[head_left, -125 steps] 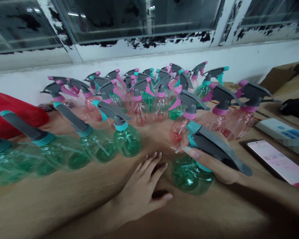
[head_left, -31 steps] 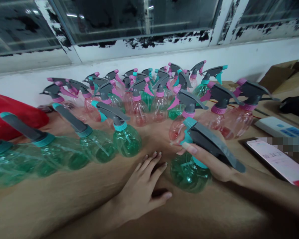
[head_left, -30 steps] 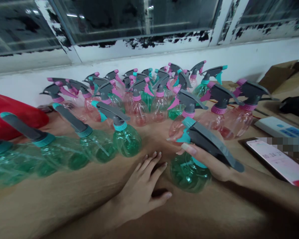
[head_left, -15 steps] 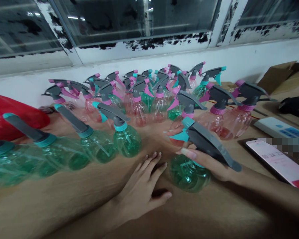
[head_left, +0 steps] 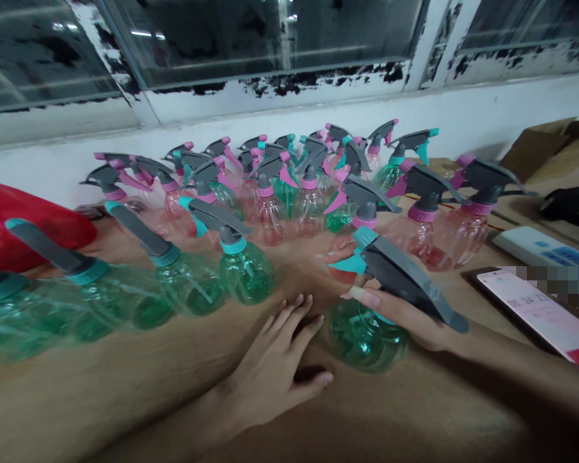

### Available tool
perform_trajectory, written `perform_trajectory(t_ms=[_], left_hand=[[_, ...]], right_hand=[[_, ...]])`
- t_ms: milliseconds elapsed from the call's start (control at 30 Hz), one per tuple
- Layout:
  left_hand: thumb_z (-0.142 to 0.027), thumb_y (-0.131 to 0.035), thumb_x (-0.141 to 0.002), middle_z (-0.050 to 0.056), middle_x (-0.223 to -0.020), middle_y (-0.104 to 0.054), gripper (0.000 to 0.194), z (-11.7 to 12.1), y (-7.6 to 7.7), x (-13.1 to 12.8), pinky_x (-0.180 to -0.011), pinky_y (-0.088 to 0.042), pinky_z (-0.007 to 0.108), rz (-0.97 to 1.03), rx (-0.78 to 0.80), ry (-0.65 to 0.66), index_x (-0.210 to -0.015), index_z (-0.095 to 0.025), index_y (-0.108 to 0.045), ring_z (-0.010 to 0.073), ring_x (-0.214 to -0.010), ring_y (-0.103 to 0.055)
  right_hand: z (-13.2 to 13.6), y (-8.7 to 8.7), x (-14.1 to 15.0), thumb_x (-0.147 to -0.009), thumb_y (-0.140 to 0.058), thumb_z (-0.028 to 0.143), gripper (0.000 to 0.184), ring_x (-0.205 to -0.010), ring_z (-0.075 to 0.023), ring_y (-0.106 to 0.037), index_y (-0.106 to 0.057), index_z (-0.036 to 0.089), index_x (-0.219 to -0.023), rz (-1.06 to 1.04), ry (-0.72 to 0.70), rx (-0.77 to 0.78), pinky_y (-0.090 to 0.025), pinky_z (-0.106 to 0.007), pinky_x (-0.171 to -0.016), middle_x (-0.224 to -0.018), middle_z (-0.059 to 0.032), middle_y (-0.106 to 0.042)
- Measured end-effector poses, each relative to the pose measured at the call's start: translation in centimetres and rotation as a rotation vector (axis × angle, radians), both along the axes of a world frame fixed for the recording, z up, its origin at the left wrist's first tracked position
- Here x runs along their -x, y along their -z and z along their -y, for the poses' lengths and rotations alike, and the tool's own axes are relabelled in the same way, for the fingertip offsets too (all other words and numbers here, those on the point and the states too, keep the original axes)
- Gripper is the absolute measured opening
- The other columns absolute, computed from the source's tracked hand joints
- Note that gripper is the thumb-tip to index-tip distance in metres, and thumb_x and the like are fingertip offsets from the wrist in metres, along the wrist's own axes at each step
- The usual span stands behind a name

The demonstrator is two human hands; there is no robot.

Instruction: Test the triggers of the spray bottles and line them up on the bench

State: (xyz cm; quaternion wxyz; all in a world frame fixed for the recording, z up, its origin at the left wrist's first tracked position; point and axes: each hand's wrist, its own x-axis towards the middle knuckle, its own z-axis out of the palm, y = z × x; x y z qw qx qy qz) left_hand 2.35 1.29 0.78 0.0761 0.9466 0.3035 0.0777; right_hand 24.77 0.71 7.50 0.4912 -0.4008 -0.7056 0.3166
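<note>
My right hand [head_left: 405, 315] is closed around the neck of a green spray bottle [head_left: 367, 334] with a grey and teal trigger head [head_left: 405, 273]; the bottle's base rests on the brown table [head_left: 125, 386]. One finger lies over the teal trigger. My left hand [head_left: 280, 366] rests flat on the table just left of that bottle, fingers stretched out and holding nothing. A row of green spray bottles [head_left: 244, 267] runs off to the left.
Several pink and green spray bottles [head_left: 309, 186] crowd the back of the table below a white wall and window. A red bag [head_left: 24, 222] lies at far left. A phone [head_left: 540, 315], a white device [head_left: 545, 251], a black tool [head_left: 569, 202] and a cardboard box [head_left: 550, 145] sit at right.
The teal trigger of the held bottle has swung outward from the head, and my right-hand finger has extended with it. The left hand has stayed put.
</note>
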Motion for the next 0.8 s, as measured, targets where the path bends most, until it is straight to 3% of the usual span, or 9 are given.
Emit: perform_trajectory(t_ms=[200, 400, 633, 800], left_hand=[[-0.051, -0.054, -0.089, 0.014, -0.148, -0.032, 0.064, -0.03, -0.08, -0.02, -0.107, -0.029, 0.050, 0.016, -0.002, 0.008, -0.140, -0.016, -0.036, 0.0313, -0.137, -0.024], [-0.051, -0.054, -0.089, 0.016, -0.148, -0.031, 0.065, -0.06, 0.14, -0.03, -0.108, -0.028, 0.050, -0.011, -0.012, 0.009, -0.139, -0.013, -0.037, 0.0313, -0.138, -0.021], [-0.051, -0.054, -0.089, 0.014, -0.148, -0.032, 0.065, -0.04, 0.09, 0.05, -0.107, -0.028, 0.051, 0.001, -0.016, 0.007, -0.139, -0.015, -0.036, 0.0312, -0.137, -0.023], [-0.051, -0.055, -0.089, 0.015, -0.148, -0.031, 0.064, -0.06, 0.00, -0.06, -0.108, -0.027, 0.050, -0.018, -0.018, 0.014, -0.138, -0.013, -0.037, 0.0312, -0.138, -0.021]], right_hand=[[-0.12, 0.66, -0.14, -0.082, -0.059, 0.038, 0.033, -0.056, -0.0153, -0.060, -0.061, 0.025, -0.112, 0.009, -0.013, -0.023, -0.049, -0.027, -0.048, -0.063, 0.0019, -0.061], [-0.14, 0.41, -0.06, -0.082, -0.060, 0.036, 0.028, -0.054, -0.0135, -0.059, -0.062, 0.025, -0.108, -0.014, -0.023, -0.029, -0.048, -0.026, -0.049, -0.065, 0.0025, -0.061], [-0.29, 0.20, 0.03, -0.080, -0.061, 0.038, 0.028, -0.056, -0.0125, -0.059, -0.062, 0.025, -0.105, -0.008, -0.013, -0.044, -0.049, -0.027, -0.051, -0.087, -0.0014, -0.066], [-0.10, 0.32, -0.33, -0.084, -0.057, 0.038, 0.018, -0.062, -0.0152, -0.062, -0.061, 0.024, -0.094, 0.069, -0.016, 0.020, -0.051, -0.028, -0.057, -0.076, 0.0002, -0.065]])
